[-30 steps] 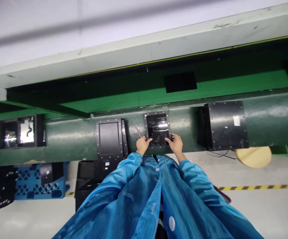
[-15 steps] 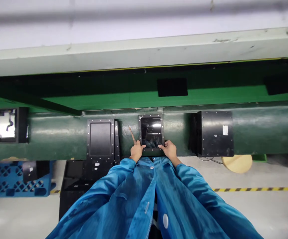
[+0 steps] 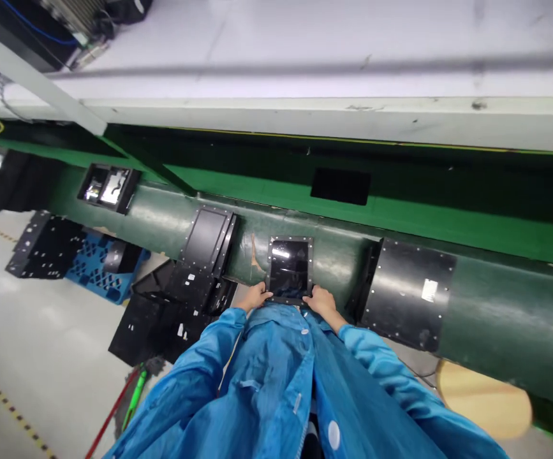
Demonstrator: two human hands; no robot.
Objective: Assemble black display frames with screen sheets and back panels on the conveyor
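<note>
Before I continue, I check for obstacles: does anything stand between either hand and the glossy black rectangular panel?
Nothing visible does: the left hand and right hand both touch the glossy black rectangular panel at its near corners.

Black rectangular frame with glossy dark window (image 3: 289, 268): underside hidden | left hand (image 3: 256, 297), right hand (image 3: 321, 300): fingertips mostly obscured | white rectangular paper label (image 3: 430, 290): print too small to read | slender red rod (image 3: 111, 411): cropped by bottom edge | blue fabric jacket (image 3: 261, 414): likewise cropped | black boxes (image 3: 22, 182), far left: blurred
</note>
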